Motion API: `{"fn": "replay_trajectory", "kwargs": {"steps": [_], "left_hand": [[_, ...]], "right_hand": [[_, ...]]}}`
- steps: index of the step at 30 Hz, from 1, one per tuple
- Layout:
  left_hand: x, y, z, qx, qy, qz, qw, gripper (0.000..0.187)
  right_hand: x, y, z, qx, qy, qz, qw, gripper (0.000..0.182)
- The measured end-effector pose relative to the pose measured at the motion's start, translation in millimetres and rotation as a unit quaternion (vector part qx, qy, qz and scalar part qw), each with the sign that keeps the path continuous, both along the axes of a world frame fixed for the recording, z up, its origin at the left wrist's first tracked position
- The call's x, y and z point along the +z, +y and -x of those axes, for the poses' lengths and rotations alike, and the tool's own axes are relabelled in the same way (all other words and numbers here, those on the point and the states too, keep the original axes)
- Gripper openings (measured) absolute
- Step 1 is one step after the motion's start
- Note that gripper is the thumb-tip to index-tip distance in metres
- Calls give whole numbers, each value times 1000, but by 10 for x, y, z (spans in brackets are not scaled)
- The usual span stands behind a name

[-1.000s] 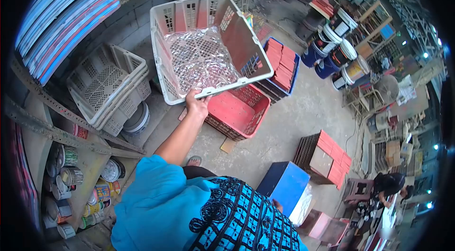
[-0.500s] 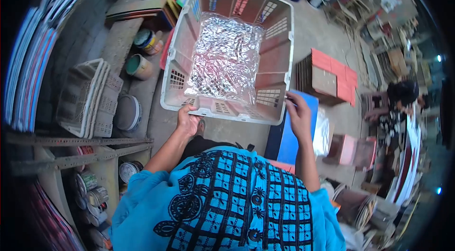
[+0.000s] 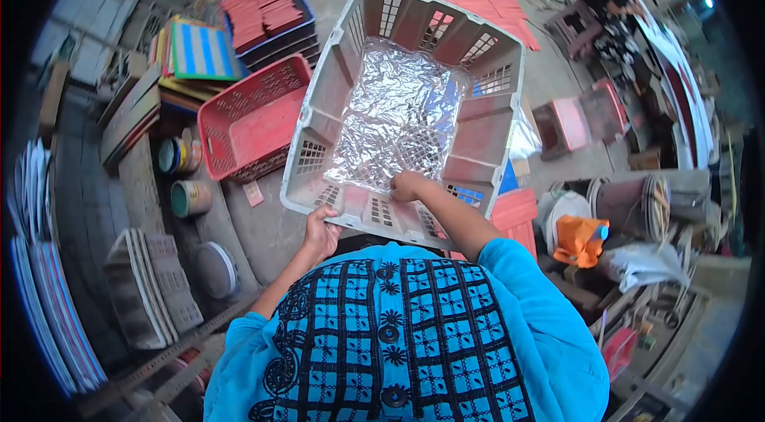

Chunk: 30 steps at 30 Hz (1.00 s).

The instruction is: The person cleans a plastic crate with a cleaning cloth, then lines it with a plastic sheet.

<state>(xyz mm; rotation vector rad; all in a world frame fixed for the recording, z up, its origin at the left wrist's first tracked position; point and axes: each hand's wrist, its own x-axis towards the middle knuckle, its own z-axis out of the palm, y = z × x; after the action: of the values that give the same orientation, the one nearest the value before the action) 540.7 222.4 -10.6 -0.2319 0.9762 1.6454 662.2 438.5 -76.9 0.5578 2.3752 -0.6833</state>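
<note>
A large off-white plastic crate point(image 3: 478, 139) with slotted walls is tilted in front of me. My left hand point(image 3: 321, 234) is closed around its near rim, toward the left corner. Crinkled silver foil-like sheeting point(image 3: 402, 95) covers most of the crate's floor. Inside the crate, my right hand point(image 3: 409, 185) is closed with curled fingers at the sheeting's near edge, by the near wall. Whatever lies between those fingers, if anything, is hidden.
A red slotted crate point(image 3: 255, 123) stands to the left, with a blue crate of red pieces point(image 3: 271, 11) behind it. Paint tins point(image 3: 191, 197) and stacked white baskets point(image 3: 151, 286) are at lower left. A person point(image 3: 613, 15) is at upper right.
My right hand has moved from the crate's right side down inside it, onto the sheeting's near edge. My left hand still holds the near rim. The view has shifted, showing the red crate.
</note>
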Motion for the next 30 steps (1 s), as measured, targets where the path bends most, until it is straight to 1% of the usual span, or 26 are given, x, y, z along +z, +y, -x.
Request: {"fn": "replay_trajectory", "kwargs": {"steps": [1, 4, 7, 10, 13, 19, 22, 24, 26, 29, 30], "left_hand": [[24, -129, -98, -8, -13, 11, 1000, 49], [101, -57, -154, -48, -43, 15, 998, 50], [124, 34, -208, -88, -49, 15, 995, 47], [95, 154, -185, -118, -47, 11, 992, 46], [99, 245, -186, -135, -57, 16, 989, 45], [51, 408, -252, -161, -59, 32, 985, 41], [44, 529, -266, -182, -52, 44, 981, 37], [21, 626, -271, -192, -55, 56, 978, 34], [29, 739, -233, -202, -58, 56, 976, 34], [-51, 908, -104, -225, -71, 54, 970, 34], [-78, 991, -67, -231, -69, 57, 969, 34]], "right_hand": [[-3, -211, -146, -5, -16, 2, 1000, 37], [-1, -329, -329, -16, -41, -18, 999, 29], [-65, -301, -506, -72, -8, -3, 997, 24], [-253, -193, -588, -80, 21, 18, 996, 20], [-350, -184, -675, -117, 25, 7, 993, 19], [-321, -102, -873, -136, 57, -13, 989, 21], [-261, -69, -962, -248, 79, 13, 965, 21], [-335, -41, -1020, -249, 91, 6, 964, 21], [-539, -9, -1025, -248, 91, 3, 965, 21], [-573, 11, -1048, -277, 108, -6, 955, 22], [-500, 53, -1049, -285, 94, 10, 954, 21]]}}
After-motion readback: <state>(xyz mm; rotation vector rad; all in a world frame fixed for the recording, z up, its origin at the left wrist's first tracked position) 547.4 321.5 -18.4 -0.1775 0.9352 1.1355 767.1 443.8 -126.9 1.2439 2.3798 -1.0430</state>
